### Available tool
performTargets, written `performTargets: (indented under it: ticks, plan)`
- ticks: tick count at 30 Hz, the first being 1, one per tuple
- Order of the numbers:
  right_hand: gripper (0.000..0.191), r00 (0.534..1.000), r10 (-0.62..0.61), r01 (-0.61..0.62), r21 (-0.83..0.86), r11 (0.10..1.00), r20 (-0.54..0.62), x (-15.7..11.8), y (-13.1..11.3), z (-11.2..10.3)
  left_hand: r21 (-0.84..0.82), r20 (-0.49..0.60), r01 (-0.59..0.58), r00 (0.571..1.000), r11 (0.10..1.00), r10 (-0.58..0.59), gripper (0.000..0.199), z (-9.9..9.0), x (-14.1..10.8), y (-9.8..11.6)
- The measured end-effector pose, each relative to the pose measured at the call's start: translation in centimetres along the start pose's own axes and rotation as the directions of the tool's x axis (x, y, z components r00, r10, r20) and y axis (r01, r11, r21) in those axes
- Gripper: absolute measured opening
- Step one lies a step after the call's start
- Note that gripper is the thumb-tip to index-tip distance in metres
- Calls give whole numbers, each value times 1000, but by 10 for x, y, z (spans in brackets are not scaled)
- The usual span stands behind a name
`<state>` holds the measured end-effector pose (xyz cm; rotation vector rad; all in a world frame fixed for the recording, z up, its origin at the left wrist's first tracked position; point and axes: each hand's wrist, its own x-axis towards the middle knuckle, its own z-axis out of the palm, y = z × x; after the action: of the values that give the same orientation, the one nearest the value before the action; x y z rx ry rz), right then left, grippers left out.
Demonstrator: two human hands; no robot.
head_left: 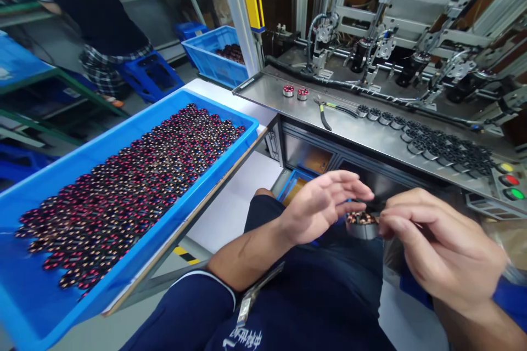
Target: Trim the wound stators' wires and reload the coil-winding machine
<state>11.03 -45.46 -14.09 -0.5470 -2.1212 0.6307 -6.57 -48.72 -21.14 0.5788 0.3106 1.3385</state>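
Observation:
Over my lap, a round metal part with copper windings (362, 226) is pinched at its right edge by the fingers of my right hand (440, 241). Just left of the part, my left hand (323, 205) has its fingers spread, palm partly up; its fingertips come close to the part's top, and whether they touch it I cannot tell. Beyond my hands is a metal bench (349, 134) bearing two red-and-silver round parts (295, 92), pliers with green-black handles (329, 112), and several dark round parts (448, 148) on the right.
A large blue tray (222, 178) full of wound parts stands on the left. Behind the bench is a machine (370, 49); red, green and yellow buttons (510, 180) sit at its right end. Another blue crate (216, 63) and a person (94, 16) are at the back left.

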Motion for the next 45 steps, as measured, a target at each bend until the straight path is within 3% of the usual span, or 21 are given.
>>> performTargets:
  ticks: [1,2,4,5,6,9,10,12,15,17,19,24,29,32,35,37,40,43,45]
  plan:
    - [15,999,-26,25,30,999,27,0,1,-1,14,86,156,984,988,-157,57,-3,3,0]
    - [16,998,-47,45,45,998,52,0,2,-3,47,204,332,920,942,-334,68,-6,6,0]
    - [17,995,-69,67,36,997,75,-1,4,-6,141,395,568,719,811,-572,82,-9,9,0]
    - [17,994,-76,75,19,997,74,-2,4,-8,166,430,596,673,786,-601,81,-10,8,0]
    - [17,994,-82,83,-6,997,66,-3,4,-9,161,423,573,695,804,-581,75,-10,7,-1]
    - [18,997,-75,78,-88,993,32,-6,4,-10,100,271,315,904,944,-330,49,-4,-2,-3]
    - [18,998,-67,68,-106,992,13,-6,4,-9,101,219,218,947,971,-235,48,-2,-5,-4]
    - [17,998,-41,36,-109,993,-37,-8,5,-6,132,126,39,990,990,-56,49,3,-9,-6]
    - [16,996,4,-8,-48,999,-90,-9,6,0,181,42,-174,985,968,169,46,5,-10,-9]
    - [16,996,11,-12,-8,1000,-90,-9,7,3,192,31,-242,970,951,241,46,4,-10,-11]
    - [16,997,-12,13,12,1000,-82,-9,8,5,206,32,-226,974,952,224,47,1,-10,-12]
    - [19,995,-43,44,19,999,-85,-6,12,6,214,-6,-25,1000,977,27,37,-6,-12,-11]
    - [18,988,-32,25,-51,998,-152,-8,7,9,311,15,-181,983,933,185,33,-8,-10,-6]
    - [15,963,85,-91,-11,996,-256,-14,0,20,349,3,-282,954,894,300,35,-8,-6,-3]
    - [14,939,255,-229,137,964,-231,-24,-4,35,347,19,-352,929,869,369,34,-9,-2,0]
    - [16,902,403,-343,310,887,-153,-31,-3,46,331,50,-383,920,862,389,34,-12,0,1]
    - [23,814,581,-490,560,668,18,-36,1,57,319,93,-420,906,849,413,35,-15,3,2]
    - [26,756,641,-532,697,481,133,-33,4,62,308,126,-444,896,842,426,35,-16,5,5]
    - [26,745,641,-520,764,381,187,-29,5,61,305,152,-459,888,834,434,35,-16,5,7]
